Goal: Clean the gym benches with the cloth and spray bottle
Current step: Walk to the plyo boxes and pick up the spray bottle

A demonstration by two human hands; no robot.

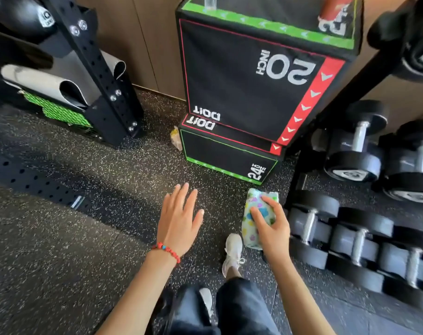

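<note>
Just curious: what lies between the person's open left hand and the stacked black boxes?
Only bare speckled floor between left hand and boxes, in the head view.

Speckled floor lies bare in front of the stacked plyo boxes. Left of the boxes a black rack upright blocks the way; right of them dumbbells crowd the floor, closing that side

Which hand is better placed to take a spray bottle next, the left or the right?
The left hand. Its fingers are spread and hold nothing, while the right hand already grips the folded cloth. No spray bottle can be clearly identified in this view, so this is only a judgement.
</note>
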